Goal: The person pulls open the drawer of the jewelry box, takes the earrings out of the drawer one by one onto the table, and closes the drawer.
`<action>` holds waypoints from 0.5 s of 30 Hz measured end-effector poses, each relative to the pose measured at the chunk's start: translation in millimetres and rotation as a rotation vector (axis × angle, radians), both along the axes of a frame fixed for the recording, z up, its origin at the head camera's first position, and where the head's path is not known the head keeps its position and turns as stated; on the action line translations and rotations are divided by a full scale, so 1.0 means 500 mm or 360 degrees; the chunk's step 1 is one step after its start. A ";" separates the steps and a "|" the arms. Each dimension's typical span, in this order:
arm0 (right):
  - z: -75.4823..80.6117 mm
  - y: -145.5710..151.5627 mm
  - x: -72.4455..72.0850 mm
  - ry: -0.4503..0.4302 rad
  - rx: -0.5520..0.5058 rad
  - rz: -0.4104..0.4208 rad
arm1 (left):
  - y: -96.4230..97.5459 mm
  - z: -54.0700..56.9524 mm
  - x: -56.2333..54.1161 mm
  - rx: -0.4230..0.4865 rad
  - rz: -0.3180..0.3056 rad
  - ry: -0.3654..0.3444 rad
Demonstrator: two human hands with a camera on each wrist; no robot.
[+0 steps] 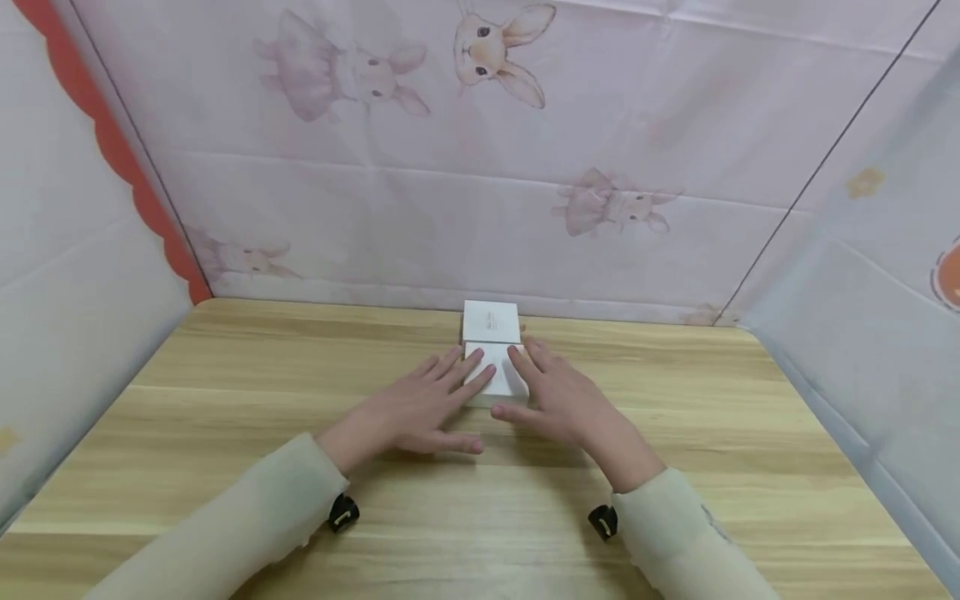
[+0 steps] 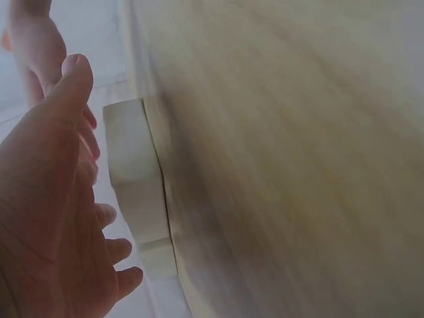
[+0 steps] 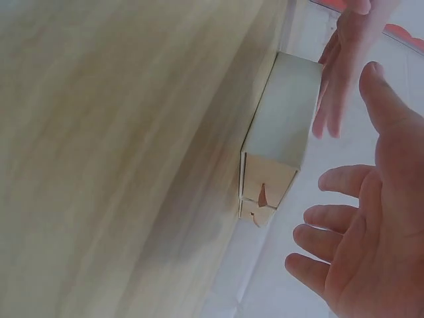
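"White boxes [image 1: 504,375], mid-frame on the table [image 1: 300,354]: how will they handle?"
"Likely light, stiff card, dentable at the corners; pinch the side walls."
"Anything gripped?"
"No; left hand [image 1: 425,408] and right hand [image 1: 564,402] have fingers spread at the nearer one."

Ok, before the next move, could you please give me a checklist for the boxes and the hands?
1. Near box and far box flat on the table: ok.
2. Boxes one behind the other: ok.
3. Left hand and right hand holding nothing: ok.
4. Near box's top uncovered: not ok, both hands partly hide it in the head view.
5. Tabs visible on the boxes' right sides: ok.
6. Boxes' contents: cannot tell.
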State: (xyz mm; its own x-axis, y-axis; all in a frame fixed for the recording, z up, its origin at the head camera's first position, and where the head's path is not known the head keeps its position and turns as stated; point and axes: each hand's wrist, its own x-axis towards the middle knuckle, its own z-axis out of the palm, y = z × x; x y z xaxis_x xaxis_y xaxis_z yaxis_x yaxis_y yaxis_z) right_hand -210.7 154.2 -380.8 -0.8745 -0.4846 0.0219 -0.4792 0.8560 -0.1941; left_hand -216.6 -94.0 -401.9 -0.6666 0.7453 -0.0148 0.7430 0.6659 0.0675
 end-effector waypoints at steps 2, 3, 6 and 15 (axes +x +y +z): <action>0.000 -0.006 -0.004 -0.0016 0.0004 -0.0004 | 0.003 0.001 -0.003 -0.0015 0.0006 -0.0016; 0.000 -0.009 -0.005 -0.0026 0.0005 -0.0006 | 0.006 0.002 -0.005 -0.0025 0.0004 -0.0018; -0.005 -0.014 -0.007 -0.0056 0.0008 -0.0010 | 0.014 0.003 -0.015 -0.0082 -0.0010 -0.0006; -0.010 -0.022 -0.015 -0.0137 0.0074 -0.0002 | 0.026 0.004 -0.037 -0.0121 -0.0017 -0.0109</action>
State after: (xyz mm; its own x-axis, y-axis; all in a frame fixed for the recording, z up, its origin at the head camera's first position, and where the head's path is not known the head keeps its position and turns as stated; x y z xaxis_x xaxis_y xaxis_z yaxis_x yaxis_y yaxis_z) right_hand -218.1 143.0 -385.6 -0.8728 -0.4822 -0.0755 -0.4613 0.8656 -0.1946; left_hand -235.2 -80.8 -400.0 -0.6539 0.7475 -0.1169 0.7456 0.6629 0.0678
